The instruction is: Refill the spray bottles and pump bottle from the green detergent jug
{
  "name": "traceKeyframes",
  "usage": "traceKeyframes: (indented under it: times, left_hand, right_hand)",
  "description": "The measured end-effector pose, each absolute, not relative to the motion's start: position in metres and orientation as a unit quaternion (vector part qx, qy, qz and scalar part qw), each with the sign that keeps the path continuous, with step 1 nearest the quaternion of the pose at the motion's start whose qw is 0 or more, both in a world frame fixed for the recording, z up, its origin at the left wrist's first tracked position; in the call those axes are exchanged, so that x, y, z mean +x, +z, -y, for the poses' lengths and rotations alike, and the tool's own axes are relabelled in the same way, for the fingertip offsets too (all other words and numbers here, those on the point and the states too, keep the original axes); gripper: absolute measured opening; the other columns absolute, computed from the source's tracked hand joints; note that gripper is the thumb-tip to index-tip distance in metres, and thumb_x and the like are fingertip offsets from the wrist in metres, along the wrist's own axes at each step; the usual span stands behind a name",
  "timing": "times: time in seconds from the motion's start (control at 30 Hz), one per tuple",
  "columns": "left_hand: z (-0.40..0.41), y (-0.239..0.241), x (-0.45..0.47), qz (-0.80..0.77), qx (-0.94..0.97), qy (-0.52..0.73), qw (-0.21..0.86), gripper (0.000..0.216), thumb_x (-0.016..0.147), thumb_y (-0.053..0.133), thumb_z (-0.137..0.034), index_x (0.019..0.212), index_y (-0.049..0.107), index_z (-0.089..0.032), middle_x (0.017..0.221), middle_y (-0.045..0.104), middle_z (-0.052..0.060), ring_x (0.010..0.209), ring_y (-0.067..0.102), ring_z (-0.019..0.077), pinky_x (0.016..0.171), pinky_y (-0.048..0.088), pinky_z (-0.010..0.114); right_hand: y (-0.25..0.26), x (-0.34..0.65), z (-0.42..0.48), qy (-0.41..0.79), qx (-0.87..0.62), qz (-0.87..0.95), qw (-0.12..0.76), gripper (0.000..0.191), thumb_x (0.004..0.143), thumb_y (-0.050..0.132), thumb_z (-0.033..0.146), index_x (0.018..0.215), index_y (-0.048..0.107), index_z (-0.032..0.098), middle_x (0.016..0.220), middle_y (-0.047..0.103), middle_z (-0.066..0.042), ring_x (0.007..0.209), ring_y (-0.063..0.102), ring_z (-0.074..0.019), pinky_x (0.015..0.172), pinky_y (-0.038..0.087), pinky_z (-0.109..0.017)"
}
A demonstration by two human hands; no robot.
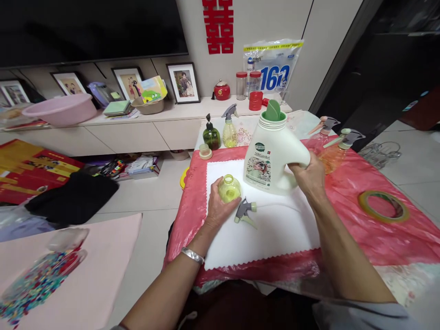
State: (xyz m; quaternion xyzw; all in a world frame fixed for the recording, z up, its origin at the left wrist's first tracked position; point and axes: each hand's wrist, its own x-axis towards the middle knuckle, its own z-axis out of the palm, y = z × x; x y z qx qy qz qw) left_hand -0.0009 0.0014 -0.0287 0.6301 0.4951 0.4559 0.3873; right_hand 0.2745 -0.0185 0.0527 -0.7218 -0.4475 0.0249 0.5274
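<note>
My left hand point(222, 206) is wrapped round a small yellow-green spray bottle point(229, 187) whose neck is open. By its handle, my right hand point(311, 176) grips a large pale detergent jug point(263, 160), upright and uncapped, with a green spout in its mouth. The jug's base is at or just above the white scalloped mat point(268, 238); I cannot tell whether they touch. On the mat, close to my left fingers, lies a grey trigger spray head point(244, 211) with its thin tube stretching right. A pale cap point(205, 151) sits at the table's back left.
Behind the mat stand a dark green pump bottle point(211, 136) and a yellowish spray bottle point(229, 130). At right are an orange spray bottle point(333, 158), a pink one point(319, 140) and a tape roll point(383, 206). Red plastic sheeting point(185, 220) covers the table.
</note>
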Motion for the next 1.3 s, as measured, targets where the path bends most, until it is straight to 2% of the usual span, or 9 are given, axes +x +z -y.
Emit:
traceKeyframes:
  times: [0.13, 0.2, 0.27, 0.47, 0.77, 0.9, 0.97, 1.13, 1.3]
  left_hand:
    - [0.000, -0.024, 0.000, -0.501, 0.631, 0.455, 0.381, 0.079, 0.063, 0.079, -0.024, 0.134, 0.042, -0.024, 0.136, 0.056, 0.011, 0.129, 0.055, 0.0275, 0.111, 0.044, 0.045]
    - [0.000, -0.024, 0.000, -0.511, 0.629, 0.451, 0.374, 0.079, 0.064, 0.079, -0.026, 0.134, 0.042, -0.024, 0.136, 0.056, 0.011, 0.127, 0.057, 0.0277, 0.110, 0.045, 0.046]
    - [0.000, -0.026, -0.001, -0.512, 0.632, 0.446, 0.372, 0.080, 0.064, 0.080, -0.028, 0.135, 0.042, -0.025, 0.137, 0.056, 0.011, 0.126, 0.058, 0.0282, 0.109, 0.046, 0.047]
    - [-0.004, -0.033, -0.005, -0.505, 0.649, 0.437, 0.365, 0.081, 0.067, 0.080, -0.034, 0.138, 0.042, -0.027, 0.140, 0.055, 0.012, 0.132, 0.054, 0.0319, 0.112, 0.042, 0.052]
    - [-0.006, -0.037, -0.006, -0.479, 0.664, 0.456, 0.350, 0.088, 0.069, 0.080, -0.039, 0.143, 0.035, -0.024, 0.142, 0.053, 0.014, 0.132, 0.053, 0.0324, 0.111, 0.043, 0.051]
    - [-0.003, -0.033, -0.004, -0.475, 0.662, 0.455, 0.360, 0.079, 0.071, 0.077, -0.037, 0.139, 0.040, -0.023, 0.142, 0.054, 0.012, 0.132, 0.054, 0.0298, 0.112, 0.042, 0.048]
    - [-0.003, -0.032, -0.003, -0.467, 0.659, 0.460, 0.369, 0.078, 0.070, 0.077, -0.036, 0.138, 0.041, -0.023, 0.141, 0.055, 0.012, 0.132, 0.054, 0.0284, 0.112, 0.042, 0.046]
    - [-0.001, -0.029, -0.001, -0.481, 0.642, 0.463, 0.377, 0.082, 0.063, 0.083, -0.032, 0.136, 0.044, -0.022, 0.138, 0.057, 0.011, 0.129, 0.056, 0.0284, 0.110, 0.044, 0.045]
    - [0.002, -0.023, 0.000, -0.478, 0.648, 0.454, 0.380, 0.085, 0.061, 0.085, -0.029, 0.136, 0.046, -0.024, 0.135, 0.057, 0.010, 0.129, 0.055, 0.0298, 0.111, 0.043, 0.048]
  right_hand:
    - [0.061, 0.264, 0.059, -0.101, -0.732, 0.502, 0.450, 0.052, 0.072, 0.066, 0.036, 0.120, 0.062, 0.018, 0.105, 0.065, -0.011, 0.098, 0.056, -0.0288, 0.091, 0.045, -0.048]
    - [0.058, 0.245, 0.080, -0.157, -0.719, 0.515, 0.440, 0.046, 0.084, 0.057, 0.032, 0.128, 0.056, 0.017, 0.105, 0.063, -0.012, 0.099, 0.056, -0.0276, 0.089, 0.046, -0.046]
    - [0.049, 0.219, 0.095, -0.105, -0.696, 0.613, 0.359, 0.036, 0.091, 0.045, 0.022, 0.126, 0.055, 0.018, 0.103, 0.063, -0.013, 0.097, 0.056, -0.0260, 0.085, 0.046, -0.042]
    - [0.017, 0.155, 0.100, -0.030, -0.660, 0.725, 0.195, 0.033, 0.080, 0.045, -0.002, 0.097, 0.064, 0.018, 0.095, 0.066, -0.009, 0.087, 0.055, -0.0227, 0.076, 0.040, -0.035]
    - [0.015, 0.149, 0.084, 0.014, -0.686, 0.713, 0.143, 0.016, 0.084, 0.052, 0.003, 0.082, 0.063, 0.014, 0.086, 0.063, -0.011, 0.080, 0.054, -0.0223, 0.071, 0.036, -0.034]
    - [0.047, 0.165, 0.093, 0.060, -0.665, 0.715, 0.207, 0.008, 0.083, 0.063, 0.011, 0.089, 0.066, 0.016, 0.089, 0.066, -0.009, 0.080, 0.059, -0.0205, 0.069, 0.044, -0.032]
    - [0.069, 0.177, 0.098, 0.078, -0.646, 0.714, 0.260, 0.022, 0.089, 0.058, 0.017, 0.109, 0.065, 0.021, 0.102, 0.068, -0.007, 0.089, 0.062, -0.0189, 0.078, 0.050, -0.033]
    - [0.119, 0.183, 0.092, 0.186, -0.514, 0.521, 0.655, 0.029, 0.084, 0.068, 0.030, 0.113, 0.066, 0.028, 0.115, 0.068, -0.005, 0.097, 0.067, -0.0218, 0.086, 0.057, -0.042]
    - [0.140, 0.155, 0.070, 0.193, -0.416, 0.459, 0.761, 0.033, 0.076, 0.076, 0.027, 0.108, 0.069, 0.030, 0.121, 0.065, -0.004, 0.097, 0.068, -0.0217, 0.091, 0.057, -0.046]
